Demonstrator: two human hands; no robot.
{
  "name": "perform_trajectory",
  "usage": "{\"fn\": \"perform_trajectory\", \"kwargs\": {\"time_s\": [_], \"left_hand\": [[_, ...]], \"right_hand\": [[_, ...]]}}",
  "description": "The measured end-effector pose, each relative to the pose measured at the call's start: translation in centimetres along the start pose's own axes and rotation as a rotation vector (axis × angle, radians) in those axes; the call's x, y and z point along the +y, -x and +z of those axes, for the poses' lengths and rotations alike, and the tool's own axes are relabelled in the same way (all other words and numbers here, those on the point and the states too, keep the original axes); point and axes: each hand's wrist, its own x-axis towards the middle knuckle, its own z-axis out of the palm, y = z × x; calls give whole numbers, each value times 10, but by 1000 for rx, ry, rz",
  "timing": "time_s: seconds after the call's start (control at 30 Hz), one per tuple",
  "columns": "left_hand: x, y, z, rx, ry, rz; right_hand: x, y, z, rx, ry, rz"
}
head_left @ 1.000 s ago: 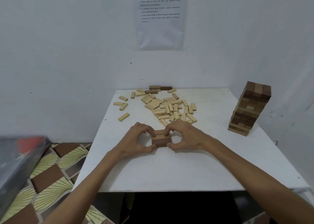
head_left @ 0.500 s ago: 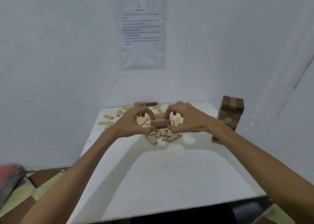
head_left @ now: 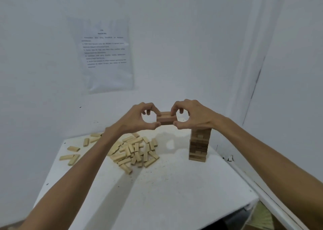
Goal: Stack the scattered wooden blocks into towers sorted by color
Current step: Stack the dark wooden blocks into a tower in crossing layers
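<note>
Holding a small bundle of brown blocks [head_left: 165,120] in mid-air, the left grip [head_left: 138,119] and the right grip [head_left: 194,116] each pinch one end of it, thumb underneath and fingertips on top. Both are closed on the bundle. It looks like several loose blocks pressed together, though their number is hard to tell. The bundle hangs level between the two grips, well above the bench [head_left: 174,186] and just left of the brown tower [head_left: 199,146], whose top is hidden behind the right wrist.

The blocks are probably light, stiff and smooth-faced. Nothing appears to join them, so only the inward squeeze from both ends and the thumbs below would hold them as one. If either side slackens, a middle piece could drop out. The ends, as taken now, seem the best place to hold.

The tower is tall and narrow and would likely tip at a nudge, so any landing on it calls for a soft, square touch. A heap of pale blocks [head_left: 134,151] lies scattered on the bench below the left forearm, not yet stacked.
</note>
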Motion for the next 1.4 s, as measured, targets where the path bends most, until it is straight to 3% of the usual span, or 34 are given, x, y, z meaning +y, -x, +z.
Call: {"fn": "perform_trajectory", "kwargs": {"time_s": [0.73, 1.4], "left_hand": [[18, -105, 80, -159, 45, 135], [13, -116, 97, -190, 57, 140]], "right_hand": [[79, 55, -40, 55, 32, 263], [92, 65, -36, 75, 46, 281]]}}
